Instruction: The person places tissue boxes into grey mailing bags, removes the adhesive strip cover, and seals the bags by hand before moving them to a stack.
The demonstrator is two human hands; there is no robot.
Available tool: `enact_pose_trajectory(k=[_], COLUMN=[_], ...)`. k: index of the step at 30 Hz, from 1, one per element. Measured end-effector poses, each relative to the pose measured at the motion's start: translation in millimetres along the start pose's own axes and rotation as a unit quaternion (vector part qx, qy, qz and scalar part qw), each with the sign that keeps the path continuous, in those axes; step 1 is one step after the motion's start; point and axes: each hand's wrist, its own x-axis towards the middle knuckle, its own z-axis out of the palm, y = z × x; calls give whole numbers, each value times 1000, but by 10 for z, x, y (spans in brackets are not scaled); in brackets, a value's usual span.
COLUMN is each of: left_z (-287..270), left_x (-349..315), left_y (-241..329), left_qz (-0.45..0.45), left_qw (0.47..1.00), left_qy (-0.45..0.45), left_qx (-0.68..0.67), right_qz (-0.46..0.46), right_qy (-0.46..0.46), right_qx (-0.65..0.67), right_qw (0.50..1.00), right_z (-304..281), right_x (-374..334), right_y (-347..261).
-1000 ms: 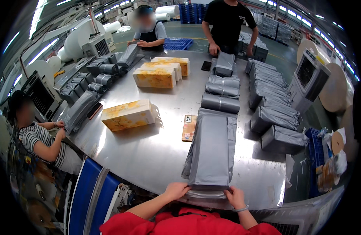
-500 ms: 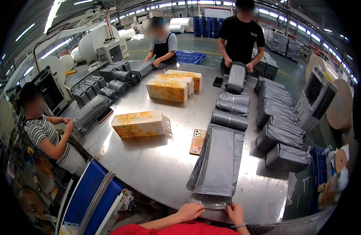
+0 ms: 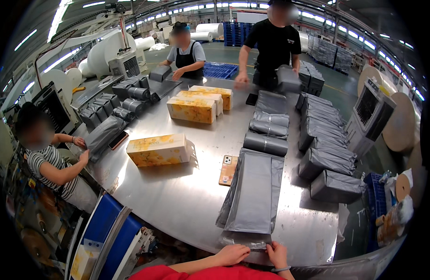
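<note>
A long grey bag (image 3: 252, 193) lies flat on the metal table (image 3: 191, 200), its narrow end toward the person and other grey plastic showing along its sides. At that near end is a thin see-through flap (image 3: 245, 241). The right hand (image 3: 277, 255) is nearly closed, thumb and fingers pinching the flap's corner. The left hand (image 3: 232, 255) is half curled at the flap's lower edge – whether it grips the film or only touches it, I cannot tell from this angle.

Just left of the bag lies a phone (image 3: 227, 171) in an orange-brown case; beyond the bag's far end are grey rolls (image 3: 265, 143). To the right stands a row of grey wrapped packs (image 3: 337, 186). A yellow-and-white box (image 3: 158, 150) sits farther left, with similar boxes (image 3: 191, 109) behind it.

Across the table, a person in a black shirt (image 3: 274, 49) holds a grey parcel (image 3: 288, 79) – blurred – in one hand.
</note>
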Motion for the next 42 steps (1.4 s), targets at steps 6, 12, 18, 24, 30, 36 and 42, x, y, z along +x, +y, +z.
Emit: enact_pose_trajectory(k=[6,12,18,24,30,36,42], left_z=[27,62,86,164,311,413,302], left_x=[-28,-1,69,439,538,515,481], left_y=[59,-33,-18,128,180,160,278], left_qz=[-10,11,36,74,59,-6,-44], left_qw=[999,1000,999,997,998,1000,996], left_qy=[-36,-14,-14,-8,-3,10,77], left_qx=[-15,-9,3,-23,-9,-25,3], right_qz=[-53,-40,-53,-81,-34,-76,-92], right_qy=[38,19,-5,6,0,-17,-132], right_qx=[-34,15,-34,-37,-33,-13,-50], right_qw=[997,999,998,996,999,997,986], right_z=[44,96,49,57,-60,10,-215], right_x=[7,70,29,8,-67,-17,-145], right_y=[67,353,212,254,-111,-10,-416])
